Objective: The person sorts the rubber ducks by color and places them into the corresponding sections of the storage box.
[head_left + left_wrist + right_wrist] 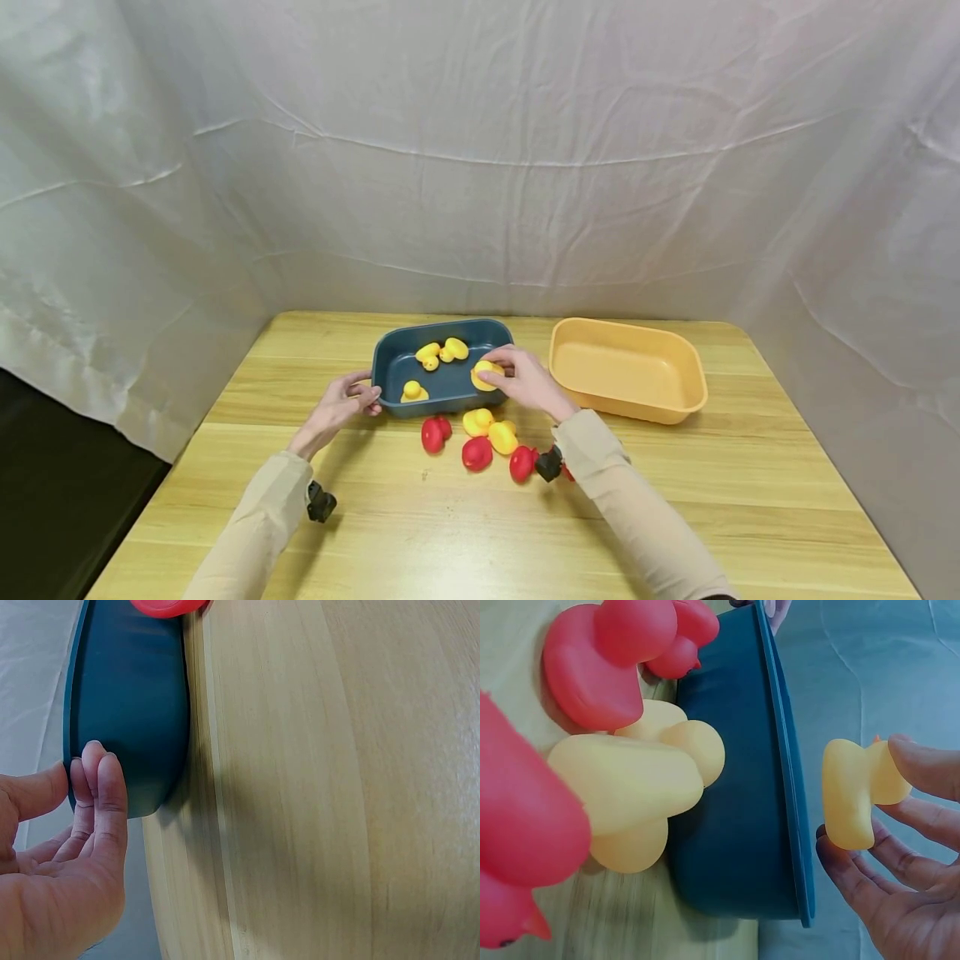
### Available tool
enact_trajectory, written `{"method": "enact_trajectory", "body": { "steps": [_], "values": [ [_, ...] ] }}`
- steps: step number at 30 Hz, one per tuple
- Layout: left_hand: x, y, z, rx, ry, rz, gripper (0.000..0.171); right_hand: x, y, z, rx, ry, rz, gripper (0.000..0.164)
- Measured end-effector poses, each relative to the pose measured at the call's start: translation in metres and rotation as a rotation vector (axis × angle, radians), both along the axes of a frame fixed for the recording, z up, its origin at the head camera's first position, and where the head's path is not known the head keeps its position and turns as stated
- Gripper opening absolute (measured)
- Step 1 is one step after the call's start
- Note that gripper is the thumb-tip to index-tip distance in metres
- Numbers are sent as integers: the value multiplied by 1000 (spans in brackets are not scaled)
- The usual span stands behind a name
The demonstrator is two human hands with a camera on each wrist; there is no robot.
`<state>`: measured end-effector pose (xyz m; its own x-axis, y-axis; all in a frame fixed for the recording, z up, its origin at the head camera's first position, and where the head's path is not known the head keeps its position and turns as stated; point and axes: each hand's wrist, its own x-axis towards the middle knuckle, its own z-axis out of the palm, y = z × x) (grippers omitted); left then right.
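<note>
My left hand (347, 403) is at the left end of a dark blue bin (442, 407). In the left wrist view its thumb and fingers pinch the bin's rim (69, 712). My right hand (529, 382) holds a yellow rubber duck (487, 375) over the right part of the bin. The right wrist view shows this duck (847, 793) between thumb and fingers, beyond the bin's edge. Several other yellow ducks (415, 392) lie inside the bin. In front of it, yellow ducks (503, 437) and red ducks (477, 454) lie on the table.
An orange bin (630, 406) with nothing in it stands to the right of the blue one. The wooden table (420, 533) ends at a pale hanging curtain (480, 208) behind both bins. One red duck (567, 473) is partly hidden under my right sleeve.
</note>
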<state>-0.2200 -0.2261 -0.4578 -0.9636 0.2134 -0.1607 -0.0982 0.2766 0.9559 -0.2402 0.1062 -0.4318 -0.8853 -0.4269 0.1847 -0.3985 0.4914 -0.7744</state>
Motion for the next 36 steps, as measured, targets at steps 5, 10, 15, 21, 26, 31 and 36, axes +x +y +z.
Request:
{"method": "enact_trajectory", "body": {
  "steps": [5, 10, 15, 21, 26, 31, 36],
  "values": [
    [0, 0, 1, 5, 0, -4, 60, -4, -4, 1, 16, -14, 8, 29],
    [0, -1, 0, 4, 1, -8, 60, -9, -10, 1, 39, -21, 1, 32],
    [-1, -1, -1, 2, 8, -5, 59, -12, -16, 1, 53, -14, 14, 35],
    [-1, -1, -3, 20, 16, -9, 57, -16, -22, -3, 62, -44, 13, 42],
    [0, -1, -2, 12, 18, -8, 57, -17, -25, -4, 64, -47, 12, 42],
    [0, -1, -2, 11, 16, -3, 57, -17, -29, -4, 59, -39, 5, 38],
    [0, -1, -2, 16, 14, -4, 57, -17, -29, -5, 34, -42, 1, 36]
  ]
}}
